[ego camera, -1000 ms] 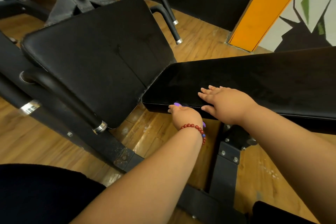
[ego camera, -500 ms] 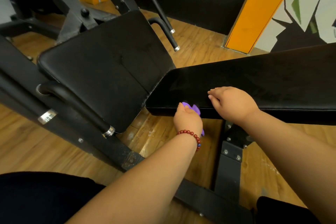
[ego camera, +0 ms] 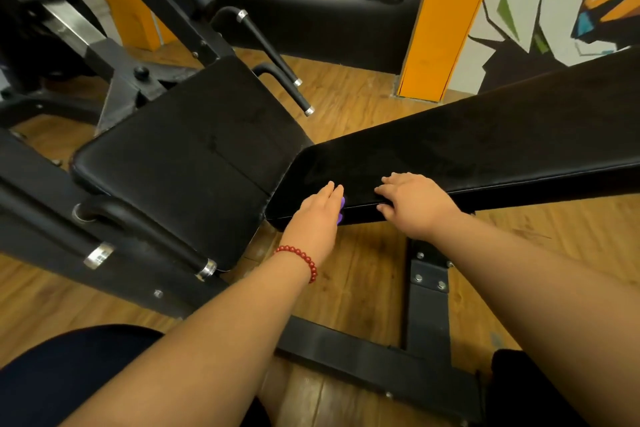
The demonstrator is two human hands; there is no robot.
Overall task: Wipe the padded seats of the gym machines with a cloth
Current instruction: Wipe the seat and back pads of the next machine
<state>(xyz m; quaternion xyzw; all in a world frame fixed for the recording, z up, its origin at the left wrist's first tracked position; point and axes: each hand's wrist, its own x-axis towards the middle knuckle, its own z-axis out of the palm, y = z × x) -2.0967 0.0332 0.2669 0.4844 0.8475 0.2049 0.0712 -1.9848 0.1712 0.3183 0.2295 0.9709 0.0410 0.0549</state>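
Your left hand, fingers straight, presses purple cloth on left end of long black padded bench; pad runs rightward, past your right hand, resting flat.

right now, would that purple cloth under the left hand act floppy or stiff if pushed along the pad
Likely floppy: the cloth is nearly hidden under the left hand, only small bits poking out. Probably light, since flat fingers pin it. It may slide easily, as the pad looks smooth.

text: none legible | pads, frame, wall mural: seemingly no labels or numbers
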